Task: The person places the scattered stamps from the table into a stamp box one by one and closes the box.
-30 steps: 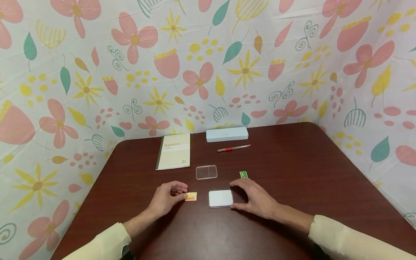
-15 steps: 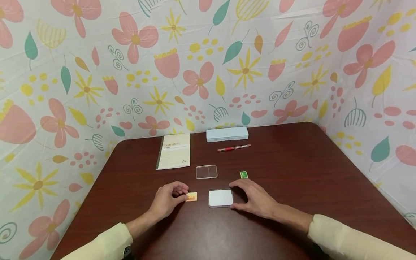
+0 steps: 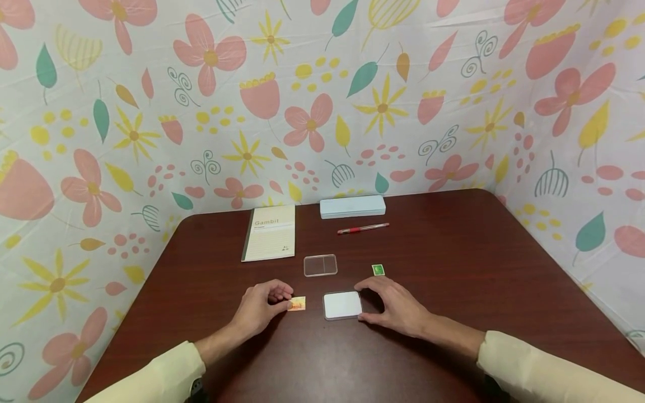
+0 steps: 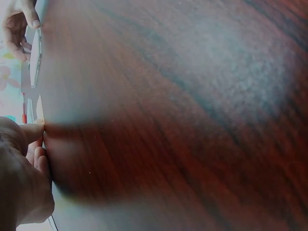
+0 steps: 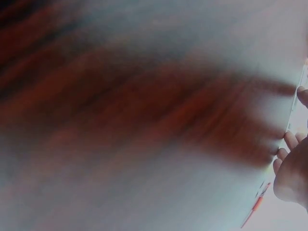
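The left hand [image 3: 256, 309] touches a small orange-yellow rectangular paper piece [image 3: 299, 303], left of the flat white clear-rimmed case [image 3: 342, 305]; whether it pinches, I cannot tell. The right hand [image 3: 395, 305] holds the case's right end between thumb and forefinger.

Flat orange stamp [image 3: 299, 303], white-filled clear case [image 3: 342, 305] nearby

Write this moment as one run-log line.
left hand: thumb touching orange card | right hand: at clear-rimmed white rectangle | clear panel: beyond rectangle | green card: beyond right hand

Orange card [image 3: 299, 304] partly hidden by left hand [image 3: 258, 307]; notebook [image 3: 270, 238] fine print unreadable.
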The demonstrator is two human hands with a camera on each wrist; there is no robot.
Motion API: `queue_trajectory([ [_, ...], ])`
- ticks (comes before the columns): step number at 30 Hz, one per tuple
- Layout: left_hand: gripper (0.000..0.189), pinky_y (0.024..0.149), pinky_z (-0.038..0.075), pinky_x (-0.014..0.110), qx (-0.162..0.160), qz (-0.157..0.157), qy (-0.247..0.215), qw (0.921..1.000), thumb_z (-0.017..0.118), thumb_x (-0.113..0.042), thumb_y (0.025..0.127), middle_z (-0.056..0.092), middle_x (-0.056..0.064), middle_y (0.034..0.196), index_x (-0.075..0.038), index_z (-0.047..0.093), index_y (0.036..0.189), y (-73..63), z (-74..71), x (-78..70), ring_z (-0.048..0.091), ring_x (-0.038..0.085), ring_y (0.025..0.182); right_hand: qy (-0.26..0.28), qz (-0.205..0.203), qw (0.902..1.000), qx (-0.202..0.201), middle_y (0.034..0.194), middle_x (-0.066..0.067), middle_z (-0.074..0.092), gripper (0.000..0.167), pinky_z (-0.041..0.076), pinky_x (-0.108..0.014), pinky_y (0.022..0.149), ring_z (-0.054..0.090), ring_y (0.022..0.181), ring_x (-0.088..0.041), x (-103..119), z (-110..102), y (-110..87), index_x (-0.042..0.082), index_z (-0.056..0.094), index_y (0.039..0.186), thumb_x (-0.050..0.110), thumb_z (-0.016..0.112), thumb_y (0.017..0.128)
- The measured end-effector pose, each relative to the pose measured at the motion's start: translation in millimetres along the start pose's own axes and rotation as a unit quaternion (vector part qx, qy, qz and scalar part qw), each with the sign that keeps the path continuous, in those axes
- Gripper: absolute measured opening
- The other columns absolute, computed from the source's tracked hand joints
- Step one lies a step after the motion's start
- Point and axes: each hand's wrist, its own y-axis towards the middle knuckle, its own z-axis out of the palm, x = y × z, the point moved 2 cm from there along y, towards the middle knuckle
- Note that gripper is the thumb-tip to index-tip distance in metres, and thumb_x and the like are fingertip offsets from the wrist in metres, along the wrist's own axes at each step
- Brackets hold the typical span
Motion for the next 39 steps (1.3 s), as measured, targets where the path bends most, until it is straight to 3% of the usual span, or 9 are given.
queue_trajectory([
  [11, 0.02, 0.08, 0.057, 0.03, 0.006, 0.0, 0.004, 1.0, 0.087, -0.002, 0.087, 0.072, -0.01, 0.087, -0.014, 0.078, 0.099, 0.0, -0.1, -2.0, 0.065, 0.012, 0.085, -0.001, -0.005, 1.0, 0.001, 0.126, -0.003, 0.07, 0.057, 0.054, -0.048, 0.099, 0.065, 0.119, -0.021, 0.7, -0.1, 0.8, 0.006, 0.069, 0.129, 0.022, 0.095, 0.081],
  [24, 0.02, 0.072, 0.052, 0.026, 0.039, 0.008, 0.031, 0.9987, 0.086, -0.004, 0.089, 0.066, -0.011, 0.086, -0.018, 0.081, 0.102, 2.0, -1.3, -3.0, 0.06, 0.01, 0.078, -0.012, -0.011, 0.9998, 0.007, 0.13, -0.003, 0.068, 0.057, 0.053, -0.049, 0.102, 0.062, 0.124, -0.023, -0.7, -0.7, 0.7, 0.007, 0.069, 0.133, 0.024, 0.093, 0.083],
  [39, 0.021, 0.075, 0.05, 0.03, 0.036, 0.019, 0.054, 0.9977, 0.086, -0.004, 0.087, 0.064, -0.007, 0.092, -0.02, 0.076, 0.096, 2.3, -1.9, -7.7, 0.061, 0.013, 0.083, -0.017, -0.011, 0.9997, 0.014, 0.131, -0.004, 0.068, 0.057, 0.052, -0.049, 0.102, 0.062, 0.124, -0.024, -0.6, -0.5, 1.5, 0.006, 0.069, 0.134, 0.023, 0.092, 0.084],
])
